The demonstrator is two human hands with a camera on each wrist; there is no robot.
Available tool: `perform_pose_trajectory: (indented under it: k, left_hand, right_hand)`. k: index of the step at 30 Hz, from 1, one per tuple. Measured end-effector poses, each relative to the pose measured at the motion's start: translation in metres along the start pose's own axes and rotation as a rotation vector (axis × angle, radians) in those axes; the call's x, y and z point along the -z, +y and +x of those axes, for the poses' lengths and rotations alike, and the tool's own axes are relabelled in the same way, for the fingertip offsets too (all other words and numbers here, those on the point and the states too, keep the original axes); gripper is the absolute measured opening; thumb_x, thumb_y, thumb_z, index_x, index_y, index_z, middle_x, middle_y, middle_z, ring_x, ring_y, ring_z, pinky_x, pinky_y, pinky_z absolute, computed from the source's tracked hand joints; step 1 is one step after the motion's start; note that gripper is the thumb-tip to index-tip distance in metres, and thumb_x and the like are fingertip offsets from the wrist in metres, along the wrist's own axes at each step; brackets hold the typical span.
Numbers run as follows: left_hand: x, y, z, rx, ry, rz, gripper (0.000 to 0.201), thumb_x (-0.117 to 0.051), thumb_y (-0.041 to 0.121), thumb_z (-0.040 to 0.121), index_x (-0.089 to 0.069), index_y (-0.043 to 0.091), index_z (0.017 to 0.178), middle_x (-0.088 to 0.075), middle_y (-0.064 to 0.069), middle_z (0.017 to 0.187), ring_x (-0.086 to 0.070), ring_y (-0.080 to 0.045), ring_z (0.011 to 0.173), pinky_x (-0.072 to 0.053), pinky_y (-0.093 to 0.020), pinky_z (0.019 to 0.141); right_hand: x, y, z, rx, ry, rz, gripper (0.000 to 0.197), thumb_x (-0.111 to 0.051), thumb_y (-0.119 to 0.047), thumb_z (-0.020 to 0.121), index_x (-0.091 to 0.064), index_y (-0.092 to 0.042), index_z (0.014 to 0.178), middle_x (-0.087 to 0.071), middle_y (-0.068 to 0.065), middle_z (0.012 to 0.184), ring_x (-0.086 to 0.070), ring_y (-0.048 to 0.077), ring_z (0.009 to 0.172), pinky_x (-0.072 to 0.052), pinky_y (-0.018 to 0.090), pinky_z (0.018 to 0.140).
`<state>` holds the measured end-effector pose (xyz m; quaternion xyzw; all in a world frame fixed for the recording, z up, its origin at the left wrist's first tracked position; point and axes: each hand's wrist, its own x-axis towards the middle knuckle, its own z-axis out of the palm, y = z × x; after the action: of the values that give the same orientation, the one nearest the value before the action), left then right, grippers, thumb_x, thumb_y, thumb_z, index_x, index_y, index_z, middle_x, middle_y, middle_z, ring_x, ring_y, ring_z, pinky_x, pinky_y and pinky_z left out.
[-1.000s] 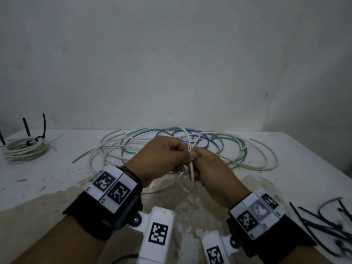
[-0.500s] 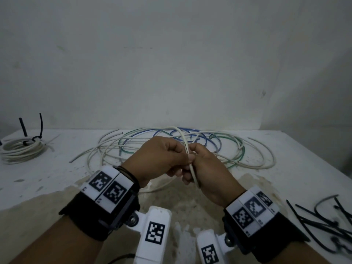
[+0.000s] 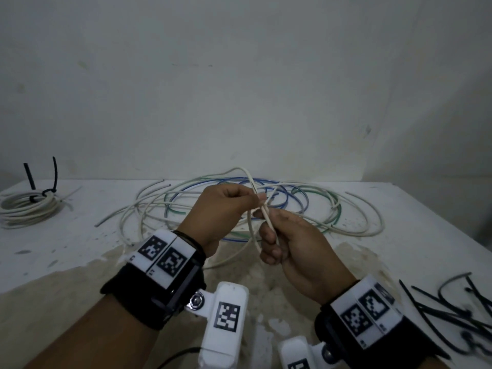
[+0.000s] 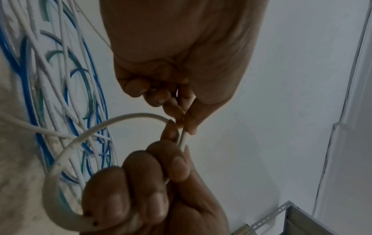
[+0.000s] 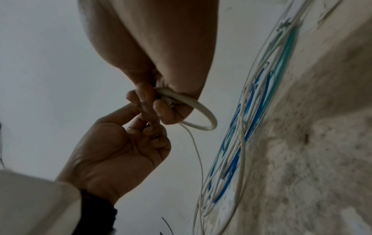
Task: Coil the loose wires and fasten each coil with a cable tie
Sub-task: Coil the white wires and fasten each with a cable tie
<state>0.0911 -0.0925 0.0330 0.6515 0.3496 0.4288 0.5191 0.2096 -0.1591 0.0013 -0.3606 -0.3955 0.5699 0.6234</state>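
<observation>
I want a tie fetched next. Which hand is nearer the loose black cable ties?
Right. The right hand holds the white wire on the side of the cable ties, which lie by its wrist; the left hand pinches the wire farther away.

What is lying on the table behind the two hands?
A loose pile of white, blue and green wires lies on the table. The left hand and right hand cover its near middle part.

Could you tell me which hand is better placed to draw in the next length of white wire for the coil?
Left hand: it only pinches the white wire, while the right hand holds the started loop.
</observation>
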Motion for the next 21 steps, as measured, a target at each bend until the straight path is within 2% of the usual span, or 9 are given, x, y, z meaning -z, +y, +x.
perform_pose_trajectory:
  k: [2, 5, 9, 15, 17, 18, 19, 20, 21]
  left_hand:
    - [0.001, -0.002, 0.005, 0.031, 0.049, -0.012, 0.015, -0.074, 0.018, 0.078, -0.069, 0.015, 0.064, -0.054, 0.007, 0.054, -0.042, -0.007, 0.050, -0.028, -0.023, 0.048]
    - [0.001, -0.003, 0.009, 0.043, 0.074, -0.061, 0.016, -0.073, 0.017, 0.080, -0.069, 0.016, 0.064, -0.050, 0.006, 0.053, -0.036, -0.013, 0.054, -0.028, -0.025, 0.050]
    - [0.002, -0.004, 0.013, 0.033, 0.080, -0.100, 0.012, -0.074, 0.020, 0.079, -0.070, 0.014, 0.069, -0.049, -0.003, 0.069, -0.037, -0.014, 0.058, -0.031, -0.025, 0.054]
    - [-0.006, 0.000, 0.011, -0.084, 0.072, -0.065, 0.017, -0.072, 0.021, 0.081, -0.065, 0.016, 0.067, -0.055, 0.011, 0.056, -0.044, -0.007, 0.054, -0.037, -0.018, 0.052]
    - [-0.011, 0.003, 0.012, -0.199, 0.138, 0.031, 0.016, -0.069, 0.024, 0.084, -0.060, 0.015, 0.074, -0.057, 0.012, 0.063, -0.049, -0.001, 0.056, -0.039, -0.013, 0.055]
    - [-0.012, 0.003, 0.013, -0.272, 0.201, 0.108, 0.015, -0.066, 0.027, 0.087, -0.056, 0.016, 0.082, -0.057, 0.010, 0.074, -0.050, -0.001, 0.064, -0.040, -0.013, 0.060]
    - [-0.012, 0.005, 0.015, -0.342, 0.249, 0.198, 0.013, -0.062, 0.030, 0.090, -0.053, 0.020, 0.092, -0.055, 0.009, 0.089, -0.052, -0.001, 0.077, -0.040, -0.014, 0.070]
    - [-0.010, 0.006, 0.018, -0.407, 0.239, 0.275, 0.012, -0.055, 0.033, 0.093, -0.050, 0.027, 0.102, -0.053, 0.012, 0.104, -0.051, -0.002, 0.095, -0.038, -0.016, 0.085]
    - [-0.010, 0.007, 0.021, -0.444, 0.170, 0.327, 0.014, -0.048, 0.037, 0.093, -0.050, 0.035, 0.107, -0.050, 0.017, 0.115, -0.048, -0.001, 0.110, -0.033, -0.021, 0.099]
  right_hand:
    - [0.002, 0.000, -0.001, 0.029, -0.001, -0.071, 0.027, -0.033, -0.018, 0.101, -0.056, -0.005, 0.095, -0.045, -0.001, 0.056, -0.030, 0.009, 0.040, -0.030, 0.023, 0.045]
    - [0.002, -0.001, -0.004, 0.058, -0.018, -0.172, 0.026, -0.033, -0.016, 0.101, -0.056, -0.005, 0.096, -0.047, -0.001, 0.057, -0.033, 0.010, 0.041, -0.033, 0.026, 0.047]
    - [0.004, -0.007, -0.006, 0.044, -0.057, -0.249, 0.025, -0.034, -0.014, 0.101, -0.057, -0.003, 0.097, -0.048, -0.002, 0.055, -0.035, 0.010, 0.042, -0.036, 0.026, 0.047]
    - [0.009, -0.022, -0.010, -0.059, -0.058, -0.120, 0.025, -0.037, -0.016, 0.098, -0.057, -0.001, 0.092, -0.040, 0.000, 0.054, -0.028, 0.011, 0.042, -0.030, 0.025, 0.046]
    - [0.011, -0.032, -0.012, -0.090, -0.071, 0.006, 0.024, -0.037, -0.016, 0.096, -0.055, -0.003, 0.088, -0.037, -0.001, 0.053, -0.027, 0.010, 0.041, -0.030, 0.025, 0.044]
    - [0.012, -0.037, -0.013, -0.095, -0.082, 0.067, 0.022, -0.037, -0.015, 0.094, -0.054, -0.004, 0.086, -0.037, -0.002, 0.052, -0.029, 0.010, 0.040, -0.031, 0.025, 0.044]
    - [0.013, -0.043, -0.015, -0.097, -0.099, 0.117, 0.021, -0.037, -0.015, 0.093, -0.054, -0.005, 0.085, -0.037, -0.002, 0.052, -0.030, 0.010, 0.039, -0.033, 0.025, 0.043]
    - [0.012, -0.048, -0.016, -0.096, -0.119, 0.156, 0.021, -0.037, -0.015, 0.092, -0.054, -0.006, 0.085, -0.038, -0.002, 0.053, -0.033, 0.010, 0.040, -0.035, 0.025, 0.043]
    - [0.011, -0.054, -0.017, -0.089, -0.133, 0.182, 0.020, -0.036, -0.015, 0.091, -0.054, -0.006, 0.086, -0.041, -0.001, 0.054, -0.036, 0.010, 0.040, -0.036, 0.024, 0.043]
